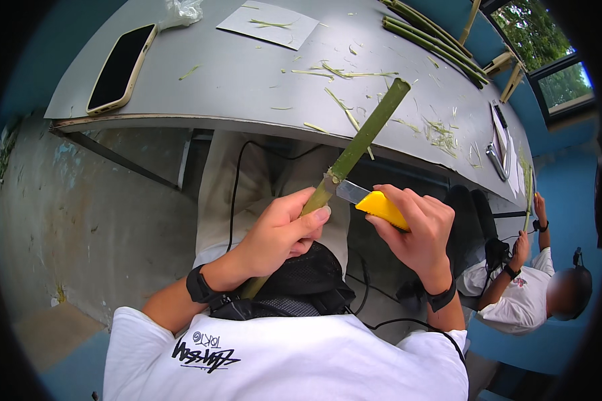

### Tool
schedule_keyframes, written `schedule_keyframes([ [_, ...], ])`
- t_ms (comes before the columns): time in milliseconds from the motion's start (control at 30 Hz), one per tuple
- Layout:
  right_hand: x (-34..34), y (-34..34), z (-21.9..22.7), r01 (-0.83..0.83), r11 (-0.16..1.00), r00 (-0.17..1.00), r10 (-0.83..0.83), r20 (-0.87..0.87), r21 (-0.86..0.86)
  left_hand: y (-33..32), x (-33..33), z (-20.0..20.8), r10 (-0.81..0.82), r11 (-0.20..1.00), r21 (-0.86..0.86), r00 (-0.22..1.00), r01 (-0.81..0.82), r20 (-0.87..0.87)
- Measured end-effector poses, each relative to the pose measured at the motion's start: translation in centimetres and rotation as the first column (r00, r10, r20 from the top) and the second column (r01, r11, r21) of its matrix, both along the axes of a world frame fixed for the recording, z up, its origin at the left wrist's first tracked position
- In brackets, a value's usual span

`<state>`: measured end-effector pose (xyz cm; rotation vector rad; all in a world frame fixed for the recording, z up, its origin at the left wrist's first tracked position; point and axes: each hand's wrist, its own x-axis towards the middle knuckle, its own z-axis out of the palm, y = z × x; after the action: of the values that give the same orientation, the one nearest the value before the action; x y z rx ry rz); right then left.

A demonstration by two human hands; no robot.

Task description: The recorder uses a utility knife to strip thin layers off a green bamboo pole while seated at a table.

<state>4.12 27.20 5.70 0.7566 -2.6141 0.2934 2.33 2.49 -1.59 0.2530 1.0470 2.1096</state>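
Note:
A green bamboo stick slants up and away from my lap, its far end over the table's near edge. My left hand is wrapped round it just below a knobbly joint. In my right hand is a yellow utility knife, its blade out and pointing left. The blade's tip meets or nearly meets the stick close to the joint; exact contact is hard to tell. The stick's lower end passes behind my left hand toward my waist.
The grey table holds green shavings, a white sheet, a phone and a bundle of bamboo sticks. Metal-handled tools lie at the right edge. Another person works at far right. Black cables hang near my legs.

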Motion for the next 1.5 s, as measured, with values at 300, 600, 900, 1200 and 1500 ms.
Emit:
schedule_keyframes([
  [300,-1.0,-0.9,-0.6,0.101,0.99,0.983,-0.083,0.162,-0.102,0.8,0.1,0.4,0.159,0.985,-0.054,0.985,-0.163,-0.067],
  [600,-1.4,-0.6,-0.2,0.027,0.998,0.979,-0.014,0.203,-0.059,0.3,0.2,0.4,0.2,0.964,-0.152,0.971,-0.219,-0.131],
  [900,-1.3,-1.2,0.3,-0.005,1.0,0.972,0.012,0.233,-0.029,1.2,-1.7,0.4,0.23,0.917,-0.2,0.867,-0.345,-0.442],
  [1200,-1.8,-1.2,0.2,-0.041,0.999,0.975,0.047,0.218,-0.032,1.8,-1.5,0.8,0.232,0.938,-0.186,0.93,-0.291,-0.287],
  [1500,-1.8,-0.8,-0.1,-0.015,0.998,0.966,0.03,0.258,-0.059,2.3,-1.2,0.7,0.263,0.848,-0.31,0.849,-0.43,-0.458],
])
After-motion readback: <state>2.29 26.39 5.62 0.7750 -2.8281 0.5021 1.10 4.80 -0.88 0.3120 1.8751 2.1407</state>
